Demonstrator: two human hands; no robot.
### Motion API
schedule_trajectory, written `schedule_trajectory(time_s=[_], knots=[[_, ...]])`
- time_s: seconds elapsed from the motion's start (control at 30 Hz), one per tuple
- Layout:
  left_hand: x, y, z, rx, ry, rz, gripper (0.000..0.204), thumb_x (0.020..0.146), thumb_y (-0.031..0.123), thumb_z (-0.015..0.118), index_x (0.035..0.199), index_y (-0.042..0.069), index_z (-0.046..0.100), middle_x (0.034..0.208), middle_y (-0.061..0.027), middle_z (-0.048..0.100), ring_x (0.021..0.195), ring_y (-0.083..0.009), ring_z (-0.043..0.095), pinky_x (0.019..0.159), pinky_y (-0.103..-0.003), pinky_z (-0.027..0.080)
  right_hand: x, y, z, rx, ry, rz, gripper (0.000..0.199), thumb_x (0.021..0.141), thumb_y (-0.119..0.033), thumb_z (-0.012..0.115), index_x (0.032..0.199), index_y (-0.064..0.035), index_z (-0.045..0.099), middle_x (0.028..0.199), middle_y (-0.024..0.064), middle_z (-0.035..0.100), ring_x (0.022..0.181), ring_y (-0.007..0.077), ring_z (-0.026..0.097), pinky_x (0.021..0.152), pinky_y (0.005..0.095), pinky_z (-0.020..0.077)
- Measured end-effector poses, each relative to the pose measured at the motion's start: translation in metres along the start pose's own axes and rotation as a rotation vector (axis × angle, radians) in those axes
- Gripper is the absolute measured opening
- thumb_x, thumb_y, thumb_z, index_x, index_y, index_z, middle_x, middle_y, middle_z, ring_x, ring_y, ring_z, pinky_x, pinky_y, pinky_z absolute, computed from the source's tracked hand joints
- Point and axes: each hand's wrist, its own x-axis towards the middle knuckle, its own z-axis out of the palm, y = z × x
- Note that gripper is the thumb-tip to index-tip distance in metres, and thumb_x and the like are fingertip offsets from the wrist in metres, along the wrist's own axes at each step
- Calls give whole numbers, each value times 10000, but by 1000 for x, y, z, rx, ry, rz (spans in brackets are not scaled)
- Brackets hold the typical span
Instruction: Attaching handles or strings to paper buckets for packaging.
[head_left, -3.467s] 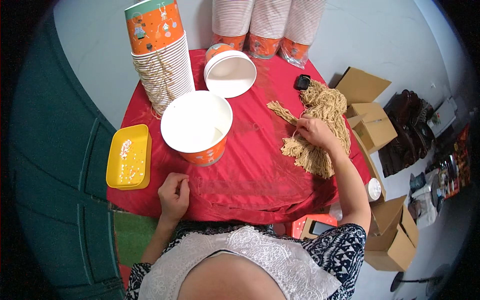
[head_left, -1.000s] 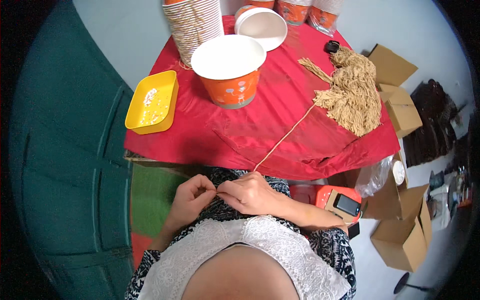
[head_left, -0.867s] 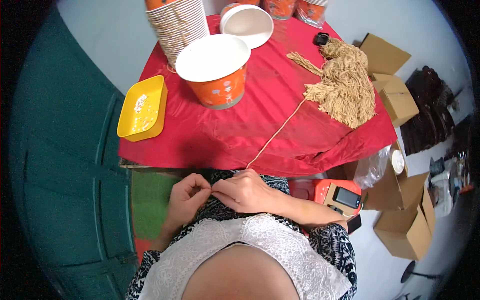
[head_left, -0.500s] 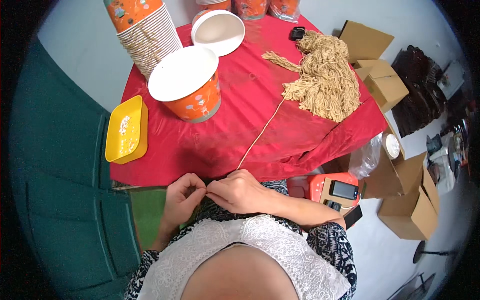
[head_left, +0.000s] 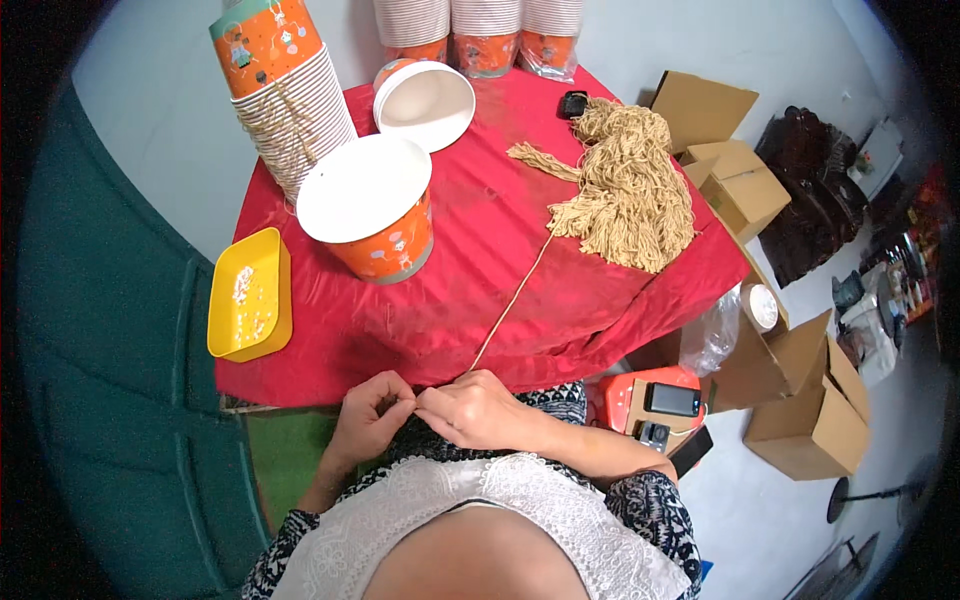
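Note:
A tan string (head_left: 517, 296) runs from a heap of tan yarn pieces (head_left: 625, 190) across the red tablecloth (head_left: 480, 300) down to my hands at the table's near edge. My right hand (head_left: 472, 411) pinches the near end of the string. My left hand (head_left: 370, 415) meets it fingertip to fingertip, pinching the same end. Both hands are close to my body. An orange paper tub with a white inside (head_left: 368, 213) stands upright on the cloth beyond my left hand.
A yellow tray (head_left: 250, 296) with small white bits lies at the table's left edge. A stack of orange paper tubs (head_left: 285, 85) and a white lid (head_left: 424, 104) stand behind. Cardboard boxes (head_left: 745, 190) and an orange box with a phone (head_left: 655, 402) sit on the right.
Earlier my right hand was at the yarn heap and my left lay on the cloth. Now both hands are together near my body, holding one string pulled from the heap.

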Motion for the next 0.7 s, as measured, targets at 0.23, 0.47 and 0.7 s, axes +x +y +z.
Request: schedule_trajectory(time_s=[0.23, 0.47, 0.7], knots=[[0, -14, -2, -84, -44, -3, 50, 891, 7, 594, 852, 28, 571, 749, 50, 492, 666, -16, 430, 577, -200, 354, -5, 1, 6, -41, -50, 34, 229, 829, -98, 693, 700, -48, 511, 537, 128, 509, 475, 319, 570, 425, 417, 441], [-3, -14, -7, 12, -8, 48, 27, 864, 9, 607, 847, 14, 586, 738, 11, 514, 668, -60, 466, 586, -233, 379, 0, 2, 12, -48, -75, 18, 228, 840, -103, 685, 706, -50, 508, 528, 123, 504, 464, 307, 562, 417, 414, 429], [-4, -17, -7, 3, 4, 26, 25, 855, 5, 611, 852, 11, 587, 746, -1, 523, 673, -74, 478, 597, -237, 390, 3, 2, 12, -35, -103, 16, 171, 848, -112, 658, 756, -33, 537, 538, 147, 557, 489, 331, 602, 430, 442, 448]])
